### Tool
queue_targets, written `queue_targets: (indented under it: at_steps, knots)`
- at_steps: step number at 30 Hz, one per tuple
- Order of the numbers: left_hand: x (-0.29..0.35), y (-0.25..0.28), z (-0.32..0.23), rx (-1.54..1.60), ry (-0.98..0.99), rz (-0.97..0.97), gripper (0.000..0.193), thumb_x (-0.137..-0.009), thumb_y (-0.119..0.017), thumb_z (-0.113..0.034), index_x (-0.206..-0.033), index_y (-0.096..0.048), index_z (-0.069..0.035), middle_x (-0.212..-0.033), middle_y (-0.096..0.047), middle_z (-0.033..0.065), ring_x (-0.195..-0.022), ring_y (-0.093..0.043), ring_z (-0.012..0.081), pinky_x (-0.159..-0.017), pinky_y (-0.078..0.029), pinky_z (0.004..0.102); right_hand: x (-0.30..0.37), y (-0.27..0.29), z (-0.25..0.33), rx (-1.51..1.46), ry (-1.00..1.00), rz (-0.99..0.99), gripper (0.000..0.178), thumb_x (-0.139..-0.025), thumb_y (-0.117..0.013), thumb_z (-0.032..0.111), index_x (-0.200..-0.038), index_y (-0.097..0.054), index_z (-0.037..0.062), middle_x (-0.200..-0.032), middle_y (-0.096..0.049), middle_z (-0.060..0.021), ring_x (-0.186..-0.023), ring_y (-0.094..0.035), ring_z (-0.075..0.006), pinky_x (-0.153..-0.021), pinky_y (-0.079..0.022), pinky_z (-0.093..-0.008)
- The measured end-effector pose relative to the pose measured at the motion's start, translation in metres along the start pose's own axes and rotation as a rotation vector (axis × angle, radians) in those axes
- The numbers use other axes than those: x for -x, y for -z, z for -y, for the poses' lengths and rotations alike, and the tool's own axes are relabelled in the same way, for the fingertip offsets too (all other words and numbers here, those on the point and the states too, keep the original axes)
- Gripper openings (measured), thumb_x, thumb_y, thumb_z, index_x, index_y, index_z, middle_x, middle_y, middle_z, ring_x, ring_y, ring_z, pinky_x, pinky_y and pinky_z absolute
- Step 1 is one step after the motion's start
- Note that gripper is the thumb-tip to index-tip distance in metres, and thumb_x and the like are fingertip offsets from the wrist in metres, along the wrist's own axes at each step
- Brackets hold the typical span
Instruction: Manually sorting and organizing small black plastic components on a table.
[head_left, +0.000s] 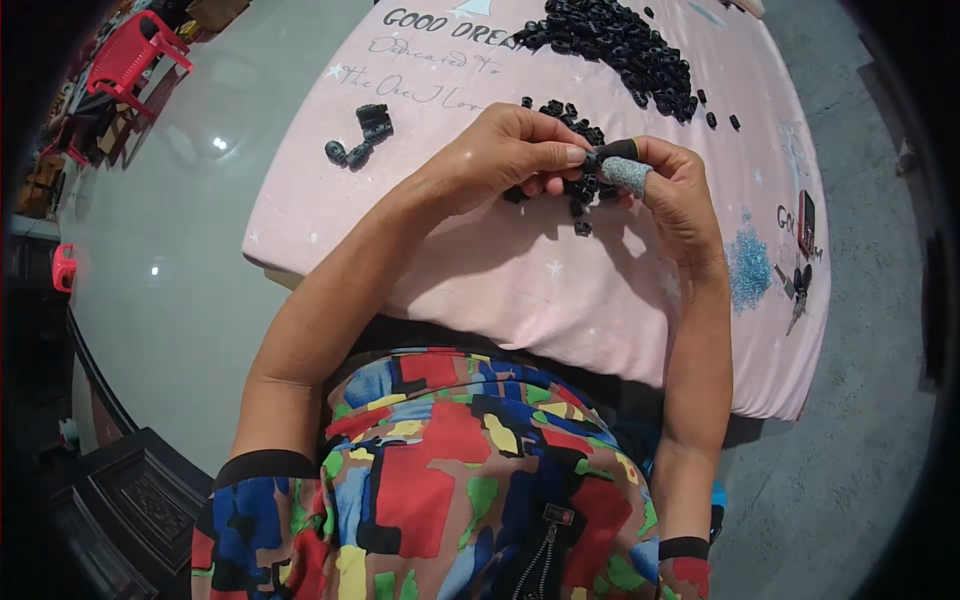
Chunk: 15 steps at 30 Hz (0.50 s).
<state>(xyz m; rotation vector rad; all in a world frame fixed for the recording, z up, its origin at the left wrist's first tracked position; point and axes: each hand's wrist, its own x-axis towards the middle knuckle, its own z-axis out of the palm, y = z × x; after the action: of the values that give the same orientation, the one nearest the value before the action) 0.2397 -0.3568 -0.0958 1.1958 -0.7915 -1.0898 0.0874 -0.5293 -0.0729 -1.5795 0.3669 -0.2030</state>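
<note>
Black pieces on pink cloth, glossy floor

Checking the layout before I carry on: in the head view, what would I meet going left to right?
Red plastic chair, loose group of black pieces, bare left hand, small black piece it pinches, right hand with grey and black finger covers, spread of tiny blue beads, red-and-black handheld device.

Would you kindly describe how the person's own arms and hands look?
Both bare forearms emerge from short, multicoloured patchwork-print sleeves with black cuffs. The left hand shows no covering. The right hand wears a grey speckled thumb cover and a black, yellow-edged index-finger cover.
</note>
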Motion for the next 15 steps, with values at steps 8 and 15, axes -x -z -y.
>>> queue_targets:
  at_steps: [8, 15]
  knots:
    - [-0.001, -0.001, -0.001, -0.049, 0.030, -0.014, 0.024, -0.095, -0.069, -0.018, -0.112, -0.071, -0.001, -0.084, -0.068, 0.0016, -0.065, -0.059, 0.0034, -0.055, -0.045, 0.0164, 0.001, -0.004, 0.001, 0.034, -0.012, 0.000, 0.013, -0.084, -0.071, 0.006, -0.095, -0.073, 0.0000, -0.079, -0.070, -0.0022, -0.067, -0.061, -0.0050, -0.059, -0.049, -0.0199]
    - [0.000, -0.007, 0.002, -0.055, 0.019, -0.087, 0.021, -0.093, -0.070, -0.014, -0.108, -0.072, 0.001, -0.081, -0.068, 0.0025, -0.062, -0.059, 0.0041, -0.053, -0.045, 0.0174, 0.004, -0.015, 0.005, 0.015, 0.013, -0.067, 0.009, -0.084, -0.066, -0.002, -0.091, -0.073, -0.0032, -0.080, -0.070, -0.0036, -0.070, -0.064, -0.0076, -0.063, -0.053, -0.0222]
